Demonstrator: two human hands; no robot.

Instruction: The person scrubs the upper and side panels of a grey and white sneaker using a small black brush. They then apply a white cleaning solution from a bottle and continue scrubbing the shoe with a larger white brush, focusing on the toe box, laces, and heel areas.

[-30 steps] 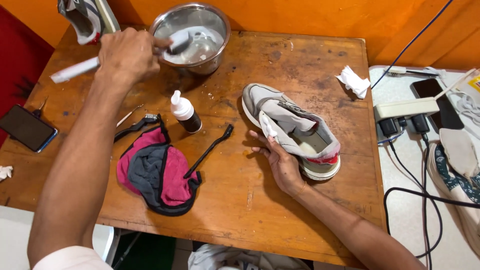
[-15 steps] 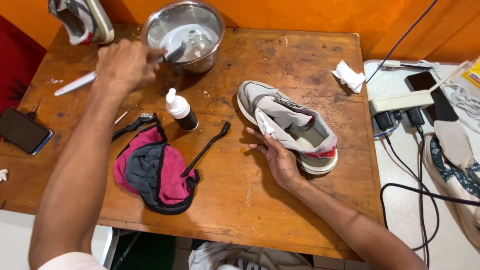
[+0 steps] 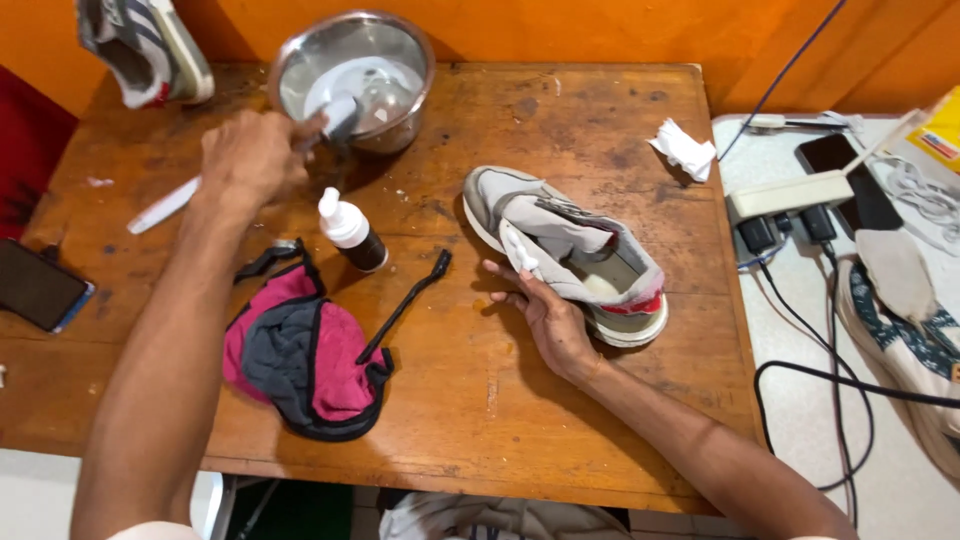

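My left hand [image 3: 250,155] grips a white-handled brush [image 3: 165,205], whose grey head [image 3: 340,115] hangs at the near rim of a steel bowl [image 3: 352,75] with cloudy liquid in it. My right hand [image 3: 545,310] holds a grey sneaker [image 3: 565,250] by its near side, tilted on the wooden table [image 3: 560,420]; the shoe has a white sole and red heel lining. A small dark bottle with a white cap [image 3: 350,232] stands between the hands.
A pink and grey cloth [image 3: 300,355] and a black brush [image 3: 405,305] lie near the front. A second sneaker [image 3: 145,50] sits at the back left, a phone [image 3: 40,285] at the left edge, crumpled tissue [image 3: 683,148] at the right. A power strip [image 3: 790,192], cables and another phone lie right of the table.
My left hand has drawn the brush back out of the bowl, from over the liquid to its near rim. My right hand still holds the sneaker, about where it was on the table.
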